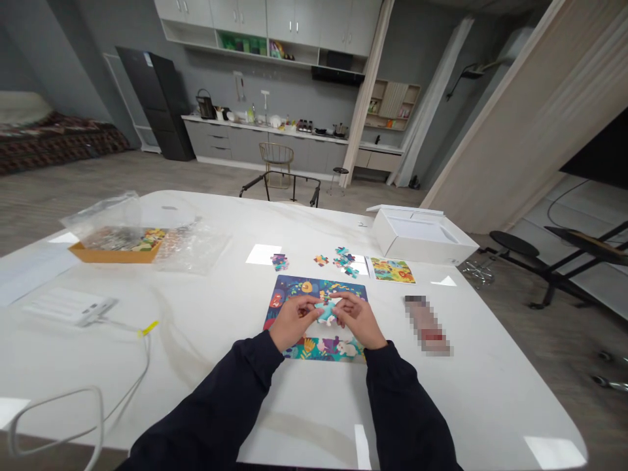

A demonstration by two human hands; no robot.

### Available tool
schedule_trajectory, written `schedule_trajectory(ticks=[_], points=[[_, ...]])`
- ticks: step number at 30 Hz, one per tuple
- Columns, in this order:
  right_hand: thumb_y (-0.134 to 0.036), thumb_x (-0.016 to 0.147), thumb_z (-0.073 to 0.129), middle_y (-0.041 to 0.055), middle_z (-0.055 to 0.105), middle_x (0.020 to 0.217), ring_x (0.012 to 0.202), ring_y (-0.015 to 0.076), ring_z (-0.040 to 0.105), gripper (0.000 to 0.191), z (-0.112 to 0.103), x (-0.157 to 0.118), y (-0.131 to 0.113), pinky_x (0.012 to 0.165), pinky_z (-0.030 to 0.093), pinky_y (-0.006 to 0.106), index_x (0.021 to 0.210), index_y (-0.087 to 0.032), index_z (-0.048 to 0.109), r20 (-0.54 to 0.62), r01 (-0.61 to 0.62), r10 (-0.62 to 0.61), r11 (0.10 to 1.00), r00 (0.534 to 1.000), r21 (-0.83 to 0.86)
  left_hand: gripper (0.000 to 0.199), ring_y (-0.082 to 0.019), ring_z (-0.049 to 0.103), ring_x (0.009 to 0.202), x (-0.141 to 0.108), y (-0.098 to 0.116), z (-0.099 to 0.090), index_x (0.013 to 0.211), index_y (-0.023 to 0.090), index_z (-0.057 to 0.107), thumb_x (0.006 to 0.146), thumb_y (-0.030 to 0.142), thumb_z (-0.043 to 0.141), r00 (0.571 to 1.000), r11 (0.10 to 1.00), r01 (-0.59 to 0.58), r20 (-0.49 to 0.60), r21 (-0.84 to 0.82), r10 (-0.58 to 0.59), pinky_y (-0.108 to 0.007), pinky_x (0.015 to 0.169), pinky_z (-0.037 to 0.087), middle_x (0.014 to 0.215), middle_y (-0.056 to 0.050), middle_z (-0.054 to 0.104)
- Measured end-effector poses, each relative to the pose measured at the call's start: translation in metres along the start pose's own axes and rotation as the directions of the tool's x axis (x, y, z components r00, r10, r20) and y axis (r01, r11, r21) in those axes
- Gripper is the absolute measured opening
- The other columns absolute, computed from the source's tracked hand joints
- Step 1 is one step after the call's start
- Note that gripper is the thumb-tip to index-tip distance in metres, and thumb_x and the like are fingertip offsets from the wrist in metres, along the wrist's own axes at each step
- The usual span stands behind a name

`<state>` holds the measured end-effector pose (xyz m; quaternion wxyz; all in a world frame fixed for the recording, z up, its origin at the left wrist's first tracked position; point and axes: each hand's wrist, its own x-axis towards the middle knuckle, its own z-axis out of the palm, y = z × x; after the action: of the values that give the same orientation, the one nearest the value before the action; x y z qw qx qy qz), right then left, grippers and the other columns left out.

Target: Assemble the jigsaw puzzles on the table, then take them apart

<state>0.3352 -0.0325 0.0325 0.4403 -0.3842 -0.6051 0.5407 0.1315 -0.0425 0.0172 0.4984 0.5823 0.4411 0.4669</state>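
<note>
A partly assembled jigsaw puzzle point(282, 286) lies flat on the white table, with a bare white gap in its middle. Over that gap, my left hand point(296, 317) and my right hand point(360, 317) pinch a light-blue puzzle piece point(324, 313) between them, thumbs and fingertips closed on its two sides. Past the puzzle's far edge are loose pieces: a purple cluster point(279, 261), an orange one point(321, 260) and a teal group point(346, 260). My fingers partly cover the held piece and the puzzle's middle.
A picture card point(392, 270) lies before an open white box point(422, 232) at right, near a pixelated object point(426, 326). At left are an orange tray point(115, 254), clear plastic wrapping point(193, 245), a white device point(71, 307) and its cable point(140, 376). A chair point(279, 186) stands beyond.
</note>
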Motion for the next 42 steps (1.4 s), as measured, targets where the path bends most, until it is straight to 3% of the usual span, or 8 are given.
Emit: schedule_trajectory(ticks=[7,11,15,19,26,30,34,42], points=[[-0.045,0.074,0.079,-0.0069,0.057,0.049,0.039,0.0090,0.043,0.035,-0.006,0.003,0.004,0.044,0.031,0.023,0.089,-0.019,0.061,-0.025,-0.103,0.106,0.991,0.994,0.086,0.037,-0.012,0.056,0.059,-0.001,0.003,0.018,0.104,0.016,0.065,0.084,0.046,0.075,0.988,0.994,-0.043,-0.152,-0.102,0.027,-0.024,0.062,0.044,0.064,0.003,0.064],[-0.042,0.073,0.077,-0.0080,0.056,0.042,0.034,0.0082,0.039,0.032,-0.005,0.002,0.004,0.042,0.029,0.022,0.082,-0.022,0.054,-0.051,-0.121,0.124,0.990,0.991,0.072,0.035,-0.016,0.064,0.071,-0.004,0.002,0.019,0.104,0.015,0.068,0.089,0.047,0.069,0.987,0.995,-0.067,-0.153,-0.071,0.056,-0.028,0.069,0.050,0.076,-0.003,0.069],[-0.043,0.072,0.077,-0.0067,0.060,0.043,0.030,0.0080,0.038,0.035,-0.004,0.002,0.004,0.039,0.027,0.021,0.079,-0.024,0.049,-0.072,-0.120,0.126,0.990,0.989,0.077,0.037,-0.017,0.065,0.078,-0.008,0.002,0.016,0.120,0.017,0.065,0.094,0.043,0.064,0.973,0.977,-0.186,-0.117,0.105,0.198,-0.030,0.071,0.053,0.094,-0.007,0.068],[-0.046,0.073,0.076,-0.0013,0.071,0.058,0.029,0.0082,0.043,0.038,-0.005,0.002,0.006,0.037,0.025,0.021,0.078,-0.024,0.046,-0.078,-0.111,0.119,0.988,0.990,0.108,0.042,-0.019,0.063,0.087,-0.011,0.002,0.018,0.119,0.019,0.061,0.084,0.037,0.077,0.893,0.835,-0.379,-0.077,0.399,0.443,-0.031,0.068,0.054,0.115,-0.011,0.062],[-0.052,0.074,0.076,-0.0027,0.068,0.053,0.028,0.0098,0.043,0.040,-0.005,0.001,0.008,0.036,0.026,0.021,0.079,-0.024,0.048,-0.019,-0.136,0.137,0.989,0.990,0.050,0.019,-0.024,0.065,0.101,-0.010,-0.005,0.015,0.103,0.021,0.065,0.089,0.032,0.072,0.838,0.707,-0.448,-0.020,0.547,0.546,-0.033,0.073,0.057,0.106,-0.010,0.067],[-0.061,0.081,0.068,0.0017,0.071,0.058,0.034,0.0124,0.049,0.041,-0.023,-0.002,0.004,0.039,0.033,0.024,0.084,-0.022,0.056,-0.222,-0.087,0.051,0.984,0.974,-0.154,0.022,-0.025,0.066,0.101,-0.009,-0.011,0.014,0.108,0.022,0.069,0.088,0.032,0.074,0.855,0.649,-0.472,0.128,0.597,0.503,-0.043,0.091,0.055,0.103,-0.008,0.072],[-0.062,0.081,0.070,0.0018,0.066,0.051,0.048,0.0187,0.062,0.042,-0.053,-0.006,0.008,0.052,0.045,0.027,0.077,-0.023,0.057,-0.490,-0.096,-0.101,0.927,0.866,-0.362,0.019,-0.025,0.064,0.101,-0.007,-0.011,0.025,0.107,0.026,0.076,0.089,0.034,0.074,0.840,0.607,-0.540,0.334,0.583,0.428,-0.043,0.093,0.053,0.105,-0.007,0.074],[-0.059,0.082,0.065,0.0000,0.065,0.051,0.051,0.0210,0.064,0.036,-0.071,0.002,0.041,0.060,0.048,0.029,0.072,-0.025,0.058,-0.598,-0.263,-0.075,0.849,0.798,-0.458,0.013,-0.029,0.059,0.107,-0.002,-0.008,0.061,0.099,0.028,0.081,0.088,0.029,0.075,0.853,0.587,-0.522,0.374,0.619,0.364,-0.047,0.096,0.048,0.112,-0.009,0.072]])
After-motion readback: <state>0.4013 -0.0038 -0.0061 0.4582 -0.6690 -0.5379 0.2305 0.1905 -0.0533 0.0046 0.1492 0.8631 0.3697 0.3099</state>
